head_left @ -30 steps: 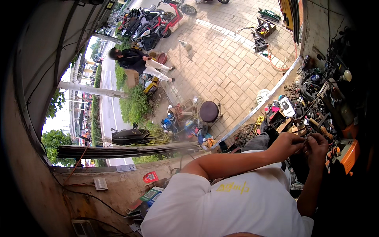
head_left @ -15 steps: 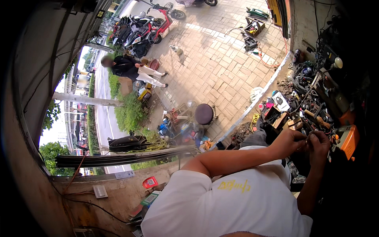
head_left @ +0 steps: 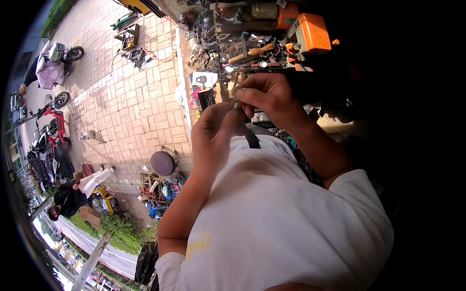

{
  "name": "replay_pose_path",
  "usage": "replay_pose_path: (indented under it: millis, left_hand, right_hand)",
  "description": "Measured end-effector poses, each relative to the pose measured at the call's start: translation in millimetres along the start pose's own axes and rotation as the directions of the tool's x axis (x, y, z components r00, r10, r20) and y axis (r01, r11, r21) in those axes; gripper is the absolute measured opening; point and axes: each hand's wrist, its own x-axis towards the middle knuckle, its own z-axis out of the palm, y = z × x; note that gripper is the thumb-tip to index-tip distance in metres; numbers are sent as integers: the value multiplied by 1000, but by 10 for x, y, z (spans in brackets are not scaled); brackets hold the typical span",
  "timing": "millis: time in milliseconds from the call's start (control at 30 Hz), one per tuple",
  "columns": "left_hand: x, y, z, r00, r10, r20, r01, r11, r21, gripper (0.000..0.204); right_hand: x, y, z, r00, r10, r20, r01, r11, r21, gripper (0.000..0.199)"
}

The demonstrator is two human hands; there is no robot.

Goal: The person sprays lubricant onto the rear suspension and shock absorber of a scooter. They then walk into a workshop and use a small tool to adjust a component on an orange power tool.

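In front of my chest both hands are raised and meet at the fingertips. My left hand (head_left: 213, 133) is closed, its thumb and fingers pinching a small, thin, pale metal-looking piece (head_left: 235, 103). Against the upper end of that piece, my right hand (head_left: 269, 97) is closed too, thumb pressed to the bent forefinger. The piece is mostly covered by my fingers, so its kind does not show. Just beyond my hands lies a cluttered workbench, where a wooden-handled brush (head_left: 259, 50) rests among tools and small parts.
An orange and grey case (head_left: 313, 36) stands at the bench's far right. Left of me, a round dark stool (head_left: 162, 163) stands on the brick paving (head_left: 131, 102). Farther left are an open toolbox (head_left: 128, 38), a red scooter (head_left: 60, 126) and a person in dark top and pale trousers (head_left: 70, 196).
My view has turned toward the bench, so the street and paving have swung left. My hands now appear nearer the picture's middle, still together at the fingertips.
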Motion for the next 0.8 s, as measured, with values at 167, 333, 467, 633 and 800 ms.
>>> replay_pose_path:
  millis: [167,333,467,633,800]
  left_hand:
    - [15,19,-3,998,-12,57,15,999,-46,28]
    - [50,28,-46,988,-69,136,97,973,-211,38]
    - [65,115,-119,978,-149,149,188,935,-301,40]
    - [134,210,-284,952,-253,171,299,887,-351,42]
    - [190,257,-480,939,-242,246,323,866,-381,37]
  right_hand:
    - [7,-25,-16,998,-16,-63,15,1000,-27,12]
    - [35,-42,30,979,-75,-188,93,992,90,16]
    - [63,-15,45,963,-106,-247,142,980,136,15]
    - [51,86,143,948,-63,-312,120,979,164,16]
    - [23,100,346,923,-112,-367,179,971,155,16]
